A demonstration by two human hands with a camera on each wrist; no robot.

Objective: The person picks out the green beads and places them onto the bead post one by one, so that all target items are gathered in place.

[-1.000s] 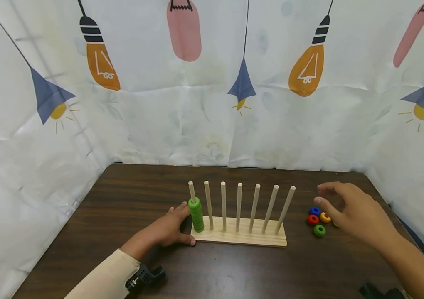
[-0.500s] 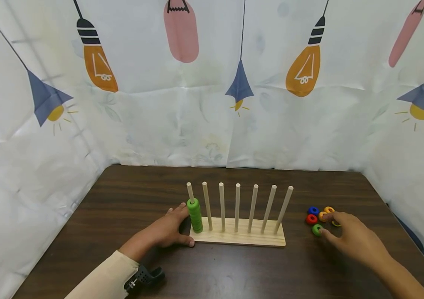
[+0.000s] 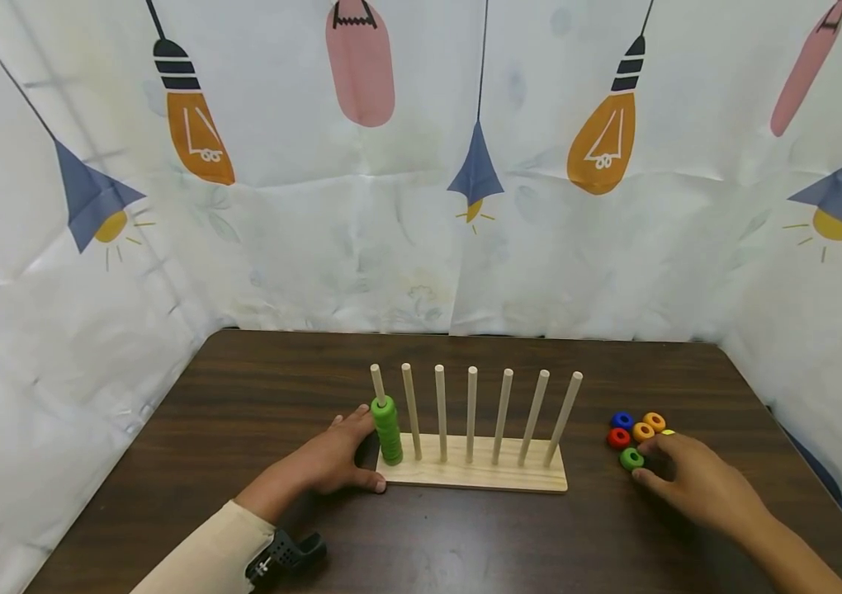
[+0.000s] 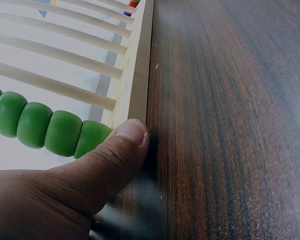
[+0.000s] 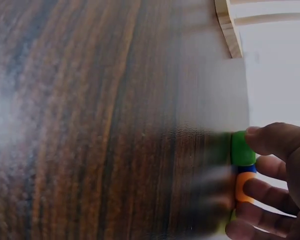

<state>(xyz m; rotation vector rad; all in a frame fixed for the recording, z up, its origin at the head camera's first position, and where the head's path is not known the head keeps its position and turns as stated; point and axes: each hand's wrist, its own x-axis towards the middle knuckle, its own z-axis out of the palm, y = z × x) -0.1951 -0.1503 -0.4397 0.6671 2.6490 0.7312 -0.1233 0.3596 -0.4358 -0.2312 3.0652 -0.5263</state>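
A wooden abacus stand (image 3: 473, 474) with several upright pegs stands on the table. Its leftmost peg carries a stack of green beads (image 3: 389, 433); the other pegs are bare. My left hand (image 3: 339, 452) grips the stand's left end. In the left wrist view, the thumb (image 4: 125, 145) presses on the base's front edge beside the lowest bead. My right hand (image 3: 703, 483) reaches to a loose green bead (image 3: 631, 459) on the table, with thumb and index finger at two sides of it. In the right wrist view, the thumb tip touches that green bead (image 5: 243, 148).
Around the green bead lie a red bead (image 3: 618, 438), a blue bead (image 3: 622, 421), two orange-yellow beads (image 3: 643, 432) and a yellow bead (image 3: 668, 431) partly hidden by my right hand. A dark wooden table (image 3: 465, 544) bears everything. Patterned white curtain (image 3: 361, 272) encloses its far side.
My right hand has come down from above the beads, and its thumb and index finger have closed in on the green bead. The left hand keeps its place on the stand.
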